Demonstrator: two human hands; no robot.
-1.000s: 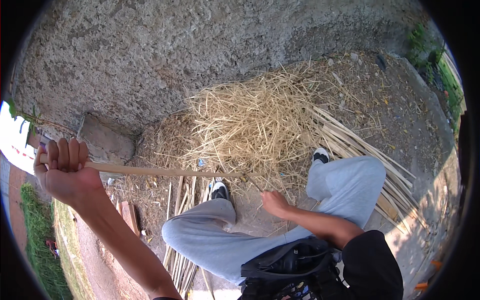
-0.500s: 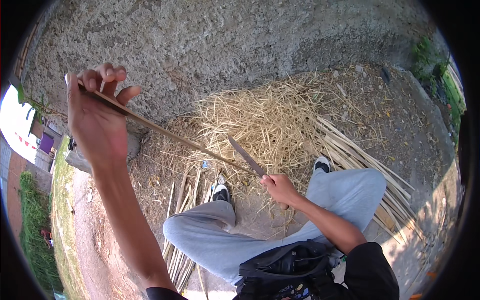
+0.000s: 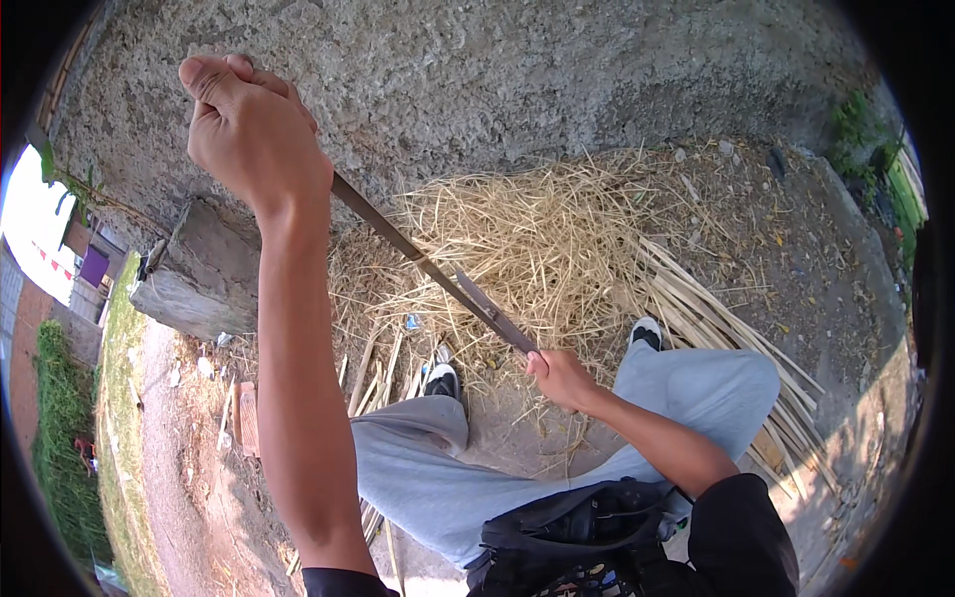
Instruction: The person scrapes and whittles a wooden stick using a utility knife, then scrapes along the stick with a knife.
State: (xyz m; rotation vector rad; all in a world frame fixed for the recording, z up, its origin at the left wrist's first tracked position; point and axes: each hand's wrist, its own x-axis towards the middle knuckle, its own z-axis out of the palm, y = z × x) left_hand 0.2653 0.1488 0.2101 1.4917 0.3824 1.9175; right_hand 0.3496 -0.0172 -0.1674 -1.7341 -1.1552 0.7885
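Observation:
My left hand (image 3: 254, 134) is raised at the upper left, its fingers closed round one end of a long, thin bamboo strip (image 3: 386, 229). From there the strip slants down to the right, its darker side showing. My right hand (image 3: 565, 380), low in front of my knees, grips a knife (image 3: 476, 291); its blade points up and left. Strip and blade meet just beyond my right fingers. Whether those fingers also pinch the strip cannot be made out.
A heap of pale shavings (image 3: 537, 234) lies against the rough wall (image 3: 497, 80). Split strips are stacked beside my right leg (image 3: 701, 308), and more strips (image 3: 373, 383) lie by my left foot. A stone block (image 3: 204, 274) stands at the left, a reddish brick (image 3: 249, 418) nearer.
My left hand has turned over, from an open palm with the strip across it to a closed grip, and moved up and right. The right hand with the knife has barely shifted.

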